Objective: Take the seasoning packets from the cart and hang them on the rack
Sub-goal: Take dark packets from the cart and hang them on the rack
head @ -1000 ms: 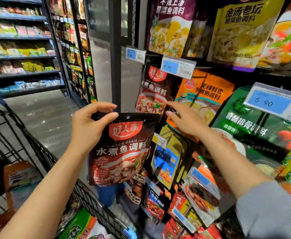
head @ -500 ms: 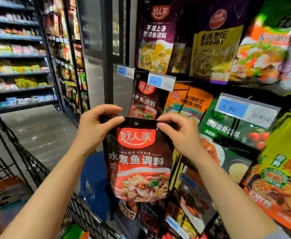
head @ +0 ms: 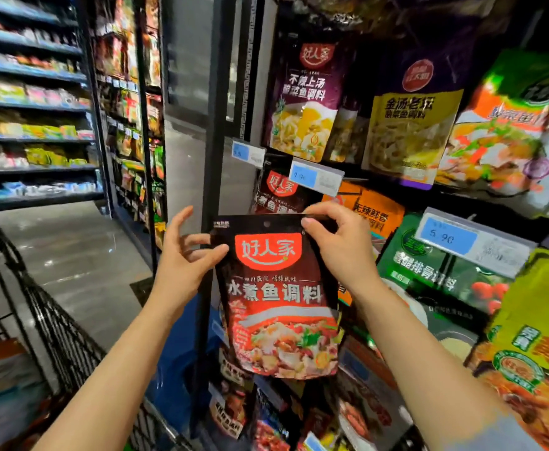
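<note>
right hand [head: 341,252] fingers pinched shut; left hand [head: 182,255] fingers spread

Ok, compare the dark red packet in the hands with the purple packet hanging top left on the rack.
The red packet is held in front of the rack, pinched at its top edge by the right hand, with the left hand at its side; the purple packet hangs in the top row. The red one's dish photo is red and chunky; the purple one's is pale yellow. Both carry the same red logo at the top.
</note>
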The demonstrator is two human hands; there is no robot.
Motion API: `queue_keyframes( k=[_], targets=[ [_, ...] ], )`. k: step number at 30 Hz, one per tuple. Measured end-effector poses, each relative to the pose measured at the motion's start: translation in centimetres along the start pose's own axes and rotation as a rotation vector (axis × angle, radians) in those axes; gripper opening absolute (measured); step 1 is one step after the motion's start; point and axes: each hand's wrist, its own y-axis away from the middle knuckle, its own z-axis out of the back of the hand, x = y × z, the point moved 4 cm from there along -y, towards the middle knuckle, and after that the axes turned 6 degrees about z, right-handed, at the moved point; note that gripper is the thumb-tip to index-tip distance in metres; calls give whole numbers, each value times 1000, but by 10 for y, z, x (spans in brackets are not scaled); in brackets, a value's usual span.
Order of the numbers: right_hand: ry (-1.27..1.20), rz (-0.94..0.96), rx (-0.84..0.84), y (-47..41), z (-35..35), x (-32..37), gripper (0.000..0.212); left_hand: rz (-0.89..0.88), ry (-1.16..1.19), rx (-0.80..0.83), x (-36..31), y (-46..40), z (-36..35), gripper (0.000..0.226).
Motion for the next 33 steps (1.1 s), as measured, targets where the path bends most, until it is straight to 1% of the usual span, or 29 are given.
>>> queue_keyframes(
  k=[4, 6, 9, 12, 14, 16, 18, 20, 23, 26, 30, 33],
  targets=[
    [-130, -178, -95, -33, -39, -21, 9, 159, -30, 58, 46, -1, 12, 93],
    [-115, -228, -124, -49, -64, -32, 10, 201, -54, 56, 65, -3, 12, 90],
    [-23, -273, -116, -71, -97, -47, 9, 199, -135, 50, 85, -28, 17, 81],
    [82, -342, -114, -87, -119, -68, 13, 192, -256, 63, 106, -67, 21, 92],
    [67, -378, -151, -95, -128, -82, 11, 172, -309, 72, 118, -92, 20, 92],
    [58, -413, -193, -102, -133, -94, 5, 140, -351, 75, 120, -112, 17, 90],
    [54, -442, -220, -108, -136, -100, 2, 107, -403, 64, 119, -127, 12, 85],
    [31, -430, -257, -115, -135, -104, 3, 105, -472, 60, 120, -135, 5, 80],
    [19, -322, -277, -123, -134, -103, 4, 124, -442, 84, 121, -139, -6, 79],
    [25, -255, -290, -128, -131, -104, 5, 149, -472, 126, 122, -144, -16, 80],
    [-16, -212, -256, -127, -130, -105, 12, 179, -478, 157, 121, -146, -23, 81],
    [-39, -160, -227, -124, -128, -101, 7, 180, -448, 155, 124, -140, -21, 82]
  ],
)
